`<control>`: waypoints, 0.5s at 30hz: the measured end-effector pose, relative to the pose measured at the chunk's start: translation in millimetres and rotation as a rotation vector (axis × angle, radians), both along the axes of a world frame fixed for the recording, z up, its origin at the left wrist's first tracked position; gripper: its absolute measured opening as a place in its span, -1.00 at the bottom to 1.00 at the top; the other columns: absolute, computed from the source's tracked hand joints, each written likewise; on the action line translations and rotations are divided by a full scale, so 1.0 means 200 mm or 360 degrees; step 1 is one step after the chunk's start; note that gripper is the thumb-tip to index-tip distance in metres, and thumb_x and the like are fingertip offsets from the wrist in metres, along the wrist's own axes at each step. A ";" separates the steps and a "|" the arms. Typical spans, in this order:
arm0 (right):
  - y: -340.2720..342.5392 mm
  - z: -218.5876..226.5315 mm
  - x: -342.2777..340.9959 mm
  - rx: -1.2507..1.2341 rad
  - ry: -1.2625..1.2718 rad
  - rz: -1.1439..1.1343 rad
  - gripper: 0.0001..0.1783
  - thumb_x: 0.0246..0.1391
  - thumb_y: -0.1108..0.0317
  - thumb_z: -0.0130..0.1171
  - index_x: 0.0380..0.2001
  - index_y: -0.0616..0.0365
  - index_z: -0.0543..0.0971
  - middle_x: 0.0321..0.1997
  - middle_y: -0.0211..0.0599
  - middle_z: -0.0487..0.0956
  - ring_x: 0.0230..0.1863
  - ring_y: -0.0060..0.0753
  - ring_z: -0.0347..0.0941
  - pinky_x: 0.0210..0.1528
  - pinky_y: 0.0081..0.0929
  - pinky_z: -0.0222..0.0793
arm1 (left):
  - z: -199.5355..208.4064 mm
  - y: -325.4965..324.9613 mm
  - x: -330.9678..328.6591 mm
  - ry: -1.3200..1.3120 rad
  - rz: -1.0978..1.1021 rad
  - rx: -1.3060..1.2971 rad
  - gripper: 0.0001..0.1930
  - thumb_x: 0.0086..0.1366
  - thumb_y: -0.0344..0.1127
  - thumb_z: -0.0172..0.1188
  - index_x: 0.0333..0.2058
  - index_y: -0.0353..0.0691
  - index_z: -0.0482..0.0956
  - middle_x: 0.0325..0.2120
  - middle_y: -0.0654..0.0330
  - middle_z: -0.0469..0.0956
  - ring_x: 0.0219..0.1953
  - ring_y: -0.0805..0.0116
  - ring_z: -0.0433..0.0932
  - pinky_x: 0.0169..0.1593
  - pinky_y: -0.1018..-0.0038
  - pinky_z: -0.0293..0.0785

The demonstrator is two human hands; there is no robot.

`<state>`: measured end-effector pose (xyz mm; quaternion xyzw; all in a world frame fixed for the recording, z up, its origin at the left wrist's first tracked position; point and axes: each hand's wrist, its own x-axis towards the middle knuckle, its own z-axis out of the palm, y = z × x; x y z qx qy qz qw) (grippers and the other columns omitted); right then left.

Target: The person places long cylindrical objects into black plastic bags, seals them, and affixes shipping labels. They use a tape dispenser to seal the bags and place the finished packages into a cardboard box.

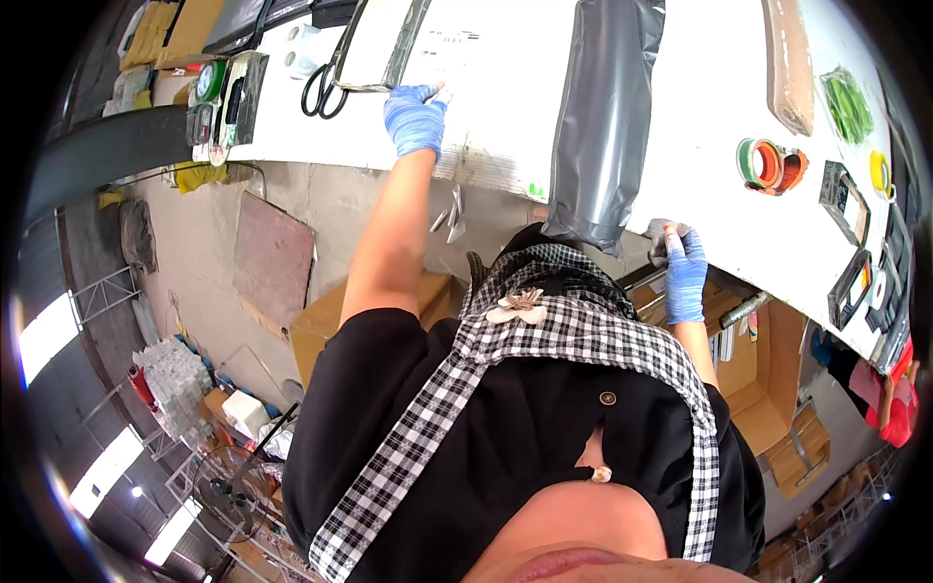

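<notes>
My left hand (415, 121), in a blue glove, is at the near corner of a flat white stack with dark edges (379, 44). Its fingers are bent together, and what they pinch, if anything, is hidden. Black-handled scissors (324, 92) lie just left of it. A long, dark grey plastic-wrapped package (607, 117) lies between my hands, its near end overhanging the table edge. My right hand (684, 270), gloved in blue with grey at the fingers, is closed by the table edge, right of the package's near end. Its contents cannot be made out.
Tape rolls (770, 165), a green bundle (847, 105) and a brown wrapped package (788, 68) lie on the white table (505, 107) at right. Dark-framed holders (844, 202) line the right edge. A cardboard box (768, 374) stands below. Another person in red (892, 403) is far right.
</notes>
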<state>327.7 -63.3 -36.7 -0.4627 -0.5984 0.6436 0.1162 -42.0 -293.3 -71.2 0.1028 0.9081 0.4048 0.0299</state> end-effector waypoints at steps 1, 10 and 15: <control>0.01 0.01 -0.01 -0.0018 0.0006 -0.0008 -0.82 0.27 0.28 0.11 -0.20 0.15 0.54 -0.45 -0.44 0.52 -0.48 -0.64 0.42 -0.48 -0.70 0.31 | -0.01 0.00 0.00 0.0005 0.0032 -0.0022 -0.72 0.04 -0.33 0.42 -0.25 -0.28 0.70 -0.34 0.09 0.61 -0.29 0.30 0.59 -0.18 0.44 0.50; -0.02 0.30 -0.21 0.0325 0.0278 0.0554 -0.81 0.18 0.48 0.12 -0.14 0.23 0.58 -0.31 -0.38 0.59 -0.26 -0.59 0.47 -0.15 -0.64 0.40 | 0.21 -0.02 0.27 0.0491 -0.0029 0.0433 -0.90 0.12 -0.46 0.31 -0.35 -0.22 0.67 -0.46 0.18 0.57 -0.40 0.33 0.52 -0.22 0.40 0.45; -0.24 0.43 -0.61 0.0029 0.0528 0.0788 -0.56 0.19 0.36 0.18 0.08 0.38 0.45 -0.10 -0.31 0.57 -0.14 -0.67 0.43 -0.06 -0.68 0.37 | 0.48 0.16 0.71 0.1185 -0.0704 -0.0107 -0.82 0.06 -0.45 0.29 -0.33 -0.04 0.62 -0.32 0.27 0.51 -0.23 0.26 0.45 -0.08 0.35 0.34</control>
